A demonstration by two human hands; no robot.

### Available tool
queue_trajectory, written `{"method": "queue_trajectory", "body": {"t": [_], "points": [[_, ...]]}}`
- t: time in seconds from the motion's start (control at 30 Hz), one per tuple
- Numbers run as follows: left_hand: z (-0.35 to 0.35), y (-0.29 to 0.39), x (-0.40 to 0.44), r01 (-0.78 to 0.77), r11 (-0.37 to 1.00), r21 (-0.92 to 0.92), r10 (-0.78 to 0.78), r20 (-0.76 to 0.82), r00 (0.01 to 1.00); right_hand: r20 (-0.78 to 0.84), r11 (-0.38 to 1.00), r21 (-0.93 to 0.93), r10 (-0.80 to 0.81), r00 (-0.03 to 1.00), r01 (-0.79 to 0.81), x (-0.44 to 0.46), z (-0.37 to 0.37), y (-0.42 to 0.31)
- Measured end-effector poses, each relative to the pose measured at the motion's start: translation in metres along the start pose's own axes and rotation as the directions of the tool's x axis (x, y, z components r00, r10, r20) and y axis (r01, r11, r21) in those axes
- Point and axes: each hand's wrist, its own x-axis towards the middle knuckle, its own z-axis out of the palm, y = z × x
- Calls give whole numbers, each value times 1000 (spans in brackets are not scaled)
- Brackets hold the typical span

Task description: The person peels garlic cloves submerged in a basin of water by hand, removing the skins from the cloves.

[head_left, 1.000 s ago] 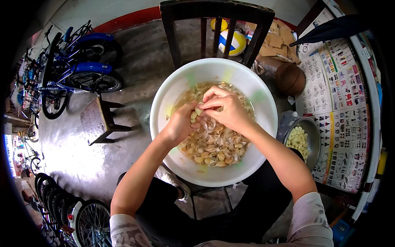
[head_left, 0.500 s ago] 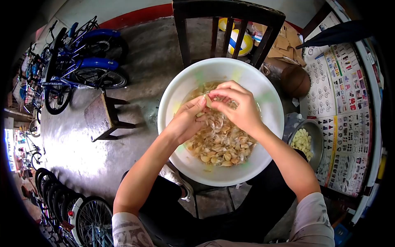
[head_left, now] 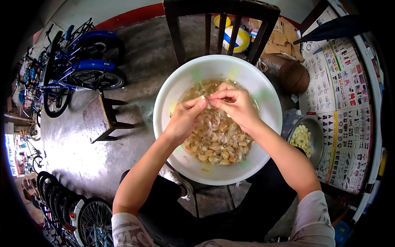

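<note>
A wide white plastic basin [head_left: 173, 160] holds water with many unpeeled garlic cloves [head_left: 224, 150] and loose papery skins [head_left: 214, 121]. Over its middle, my left hand [head_left: 187, 117] pinches a pale garlic clove [head_left: 204, 98] between thumb and fingers. My right hand [head_left: 235, 105] meets it there, its thumb and forefinger closed at the clove's right side. The fingertips cover most of the clove. To the right of the basin, a metal bowl [head_left: 317, 146] contains peeled white garlic cloves [head_left: 301, 138].
A dark wooden chair [head_left: 224, 8] stands behind the basin, with a volleyball [head_left: 237, 40] and a brown basketball [head_left: 293, 77] nearby. At left are a small wooden stool [head_left: 96, 117] and several bicycles [head_left: 94, 74]. A printed poster table [head_left: 339, 111] is on the right.
My right hand's fingers have curled in and drawn closer to the left fingertips, closing around the clove. The whole view has shifted slightly.
</note>
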Motion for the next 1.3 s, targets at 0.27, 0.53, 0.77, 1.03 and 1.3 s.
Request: {"method": "queue_trajectory", "body": {"t": [0.27,0.53,0.77,1.03,1.3], "points": [[5,4,4,26,998,-60,-22,65,998,-38,986,-164,-46,998,39,4,-6,-8],[2,6,1,57,989,-137,-41,120,992,114,933,-298,-175,978,201,2,-13,-21],[3,1,1,43,998,-36,-40,91,995,180,803,-477,-308,934,357,0,-11,-18],[10,6,0,37,999,6,-37,37,999,240,787,-503,-271,932,358,-2,-12,-20],[4,0,2,41,995,87,-46,47,998,301,684,-606,-275,913,406,-4,-9,-21]]}}
